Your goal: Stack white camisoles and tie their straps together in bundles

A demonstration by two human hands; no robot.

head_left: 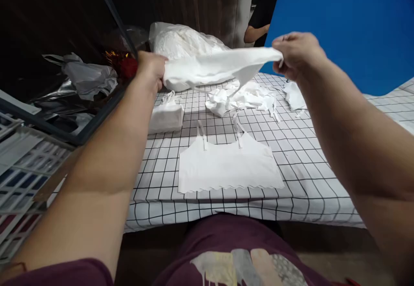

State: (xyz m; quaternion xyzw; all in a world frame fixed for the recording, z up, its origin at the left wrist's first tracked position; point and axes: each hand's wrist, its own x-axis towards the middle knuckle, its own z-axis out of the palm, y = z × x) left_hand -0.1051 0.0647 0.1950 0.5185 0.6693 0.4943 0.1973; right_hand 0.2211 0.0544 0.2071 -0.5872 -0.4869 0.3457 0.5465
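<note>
Stretched between my two hands, a white camisole top [213,67] hangs in the air above the table, slightly blurred. My left hand [151,68] grips one end of it, and my right hand [296,53] pinches the other end, which sits a little higher. Below, another white camisole top [226,165] lies flat on the checked tablecloth [310,178], its thin straps pointing away from me and its scalloped hem towards me. A stack of folded white tops [166,117] rests near my left forearm. Behind the flat one is a loose pile of white garments [242,98].
A clear plastic bag of white items [184,40] stands at the back. One more white garment [295,95] lies by my right wrist. A large blue panel [343,27] rises at the right, with another person's arm [257,32] beside it. Sorted trays [29,174] stand at the left.
</note>
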